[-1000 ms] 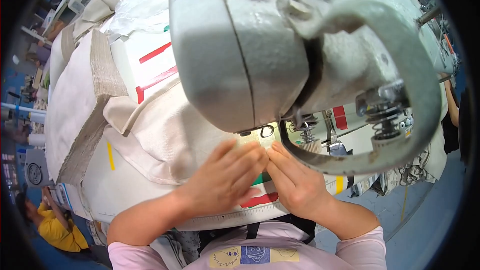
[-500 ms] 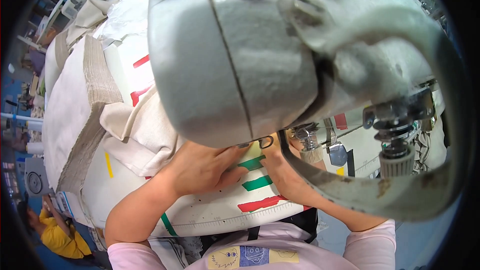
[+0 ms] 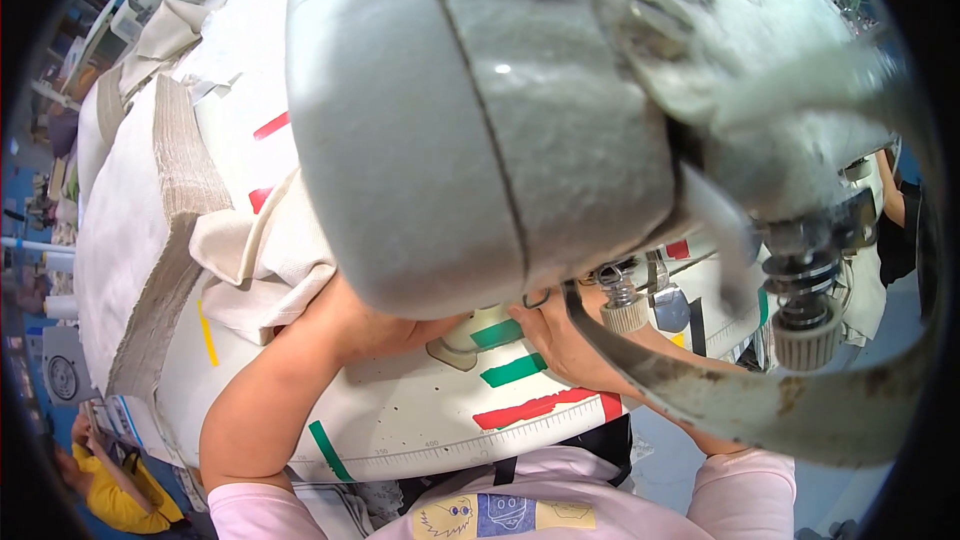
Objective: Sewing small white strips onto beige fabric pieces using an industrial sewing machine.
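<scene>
The pale grey head of a sewing machine point(image 3: 410, 130) fills the upper middle and covers most of the work under it. My left hand point(image 3: 385, 328) reaches beneath its left side, beside a folded cream cloth point(image 3: 265, 255); its fingers are hidden. My right hand point(image 3: 560, 340) rests on the white table point(image 3: 400, 410) under the machine's front, thumb toward green tape strips point(image 3: 512, 370). Its other fingers are covered by the machine, so whatever it may hold does not show. Between the hands, a rounded beige corner point(image 3: 455, 353) lies on the table.
A tall stack of cream cloth point(image 3: 180, 200) stands at the left. A curved metal guard point(image 3: 780, 405) and knurled tension knobs point(image 3: 805, 340) jut out at the right, over my right forearm. A person in yellow point(image 3: 125, 480) is at the far lower left.
My left hand has slid forward and left, farther under the machine head, uncovering the beige corner. My right hand stays nearly in place. The whole view has shifted slightly.
</scene>
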`<state>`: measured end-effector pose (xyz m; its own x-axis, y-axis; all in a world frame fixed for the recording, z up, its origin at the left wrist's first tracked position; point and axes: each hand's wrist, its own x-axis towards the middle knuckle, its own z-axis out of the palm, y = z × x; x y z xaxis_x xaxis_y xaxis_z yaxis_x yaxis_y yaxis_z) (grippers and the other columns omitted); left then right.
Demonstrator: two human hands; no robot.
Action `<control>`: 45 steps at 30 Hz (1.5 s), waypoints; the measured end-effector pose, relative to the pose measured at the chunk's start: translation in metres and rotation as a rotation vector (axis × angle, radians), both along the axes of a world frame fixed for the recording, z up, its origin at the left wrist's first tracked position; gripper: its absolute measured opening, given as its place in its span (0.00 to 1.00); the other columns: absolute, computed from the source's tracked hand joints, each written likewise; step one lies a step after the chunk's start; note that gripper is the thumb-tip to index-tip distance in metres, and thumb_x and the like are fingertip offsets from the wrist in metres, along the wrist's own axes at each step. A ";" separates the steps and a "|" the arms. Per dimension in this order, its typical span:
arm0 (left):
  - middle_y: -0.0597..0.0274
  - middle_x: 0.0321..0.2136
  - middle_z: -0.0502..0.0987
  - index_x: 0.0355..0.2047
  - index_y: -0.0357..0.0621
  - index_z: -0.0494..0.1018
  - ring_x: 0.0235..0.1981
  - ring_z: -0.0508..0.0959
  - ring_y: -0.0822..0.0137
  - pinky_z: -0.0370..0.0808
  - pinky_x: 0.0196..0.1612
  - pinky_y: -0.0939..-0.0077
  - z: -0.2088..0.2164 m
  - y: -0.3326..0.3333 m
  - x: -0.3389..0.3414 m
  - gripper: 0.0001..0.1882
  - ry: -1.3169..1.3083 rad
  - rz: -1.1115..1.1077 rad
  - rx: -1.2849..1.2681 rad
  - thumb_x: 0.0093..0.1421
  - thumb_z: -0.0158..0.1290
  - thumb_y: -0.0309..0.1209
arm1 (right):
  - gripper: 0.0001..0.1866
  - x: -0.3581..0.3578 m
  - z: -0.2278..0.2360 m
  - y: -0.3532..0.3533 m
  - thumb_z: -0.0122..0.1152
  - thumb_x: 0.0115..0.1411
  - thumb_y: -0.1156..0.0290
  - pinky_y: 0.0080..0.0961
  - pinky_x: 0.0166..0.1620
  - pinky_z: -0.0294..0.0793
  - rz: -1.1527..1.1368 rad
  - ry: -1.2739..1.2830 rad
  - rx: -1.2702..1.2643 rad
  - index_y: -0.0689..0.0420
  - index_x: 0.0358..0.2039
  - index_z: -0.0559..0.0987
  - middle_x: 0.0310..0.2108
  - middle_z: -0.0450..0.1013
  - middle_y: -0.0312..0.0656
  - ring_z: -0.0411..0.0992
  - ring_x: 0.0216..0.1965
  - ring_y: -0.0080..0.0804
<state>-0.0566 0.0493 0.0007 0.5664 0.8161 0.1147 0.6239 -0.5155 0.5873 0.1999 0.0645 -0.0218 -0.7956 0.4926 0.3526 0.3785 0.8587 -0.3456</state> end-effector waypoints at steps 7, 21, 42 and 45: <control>0.55 0.35 0.78 0.37 0.44 0.77 0.37 0.77 0.51 0.74 0.43 0.60 0.001 0.005 0.007 0.11 -0.152 0.069 0.013 0.53 0.60 0.26 | 0.14 -0.002 0.003 -0.004 0.60 0.57 0.60 0.47 0.46 0.60 -0.181 -0.047 -0.197 0.56 0.38 0.78 0.37 0.73 0.46 0.68 0.42 0.46; 0.55 0.45 0.74 0.44 0.42 0.75 0.50 0.72 0.51 0.67 0.56 0.56 -0.001 0.006 0.003 0.19 0.047 -0.021 0.314 0.51 0.62 0.30 | 0.18 -0.009 0.007 -0.006 0.58 0.63 0.65 0.46 0.44 0.70 -0.216 -0.175 -0.172 0.63 0.48 0.72 0.41 0.69 0.55 0.71 0.41 0.54; 0.55 0.47 0.71 0.44 0.39 0.71 0.53 0.71 0.55 0.63 0.60 0.57 -0.002 0.010 0.005 0.21 0.111 -0.039 0.197 0.52 0.61 0.33 | 0.17 -0.009 -0.005 -0.006 0.59 0.61 0.63 0.47 0.43 0.69 -0.273 -0.051 -0.138 0.58 0.48 0.76 0.36 0.73 0.49 0.71 0.39 0.50; 0.55 0.46 0.71 0.45 0.39 0.71 0.52 0.71 0.55 0.64 0.59 0.58 -0.002 0.011 0.004 0.21 0.039 -0.038 0.199 0.52 0.62 0.33 | 0.11 -0.007 -0.001 0.002 0.60 0.58 0.69 0.46 0.40 0.69 -0.337 0.117 -0.124 0.58 0.41 0.78 0.35 0.73 0.49 0.71 0.37 0.49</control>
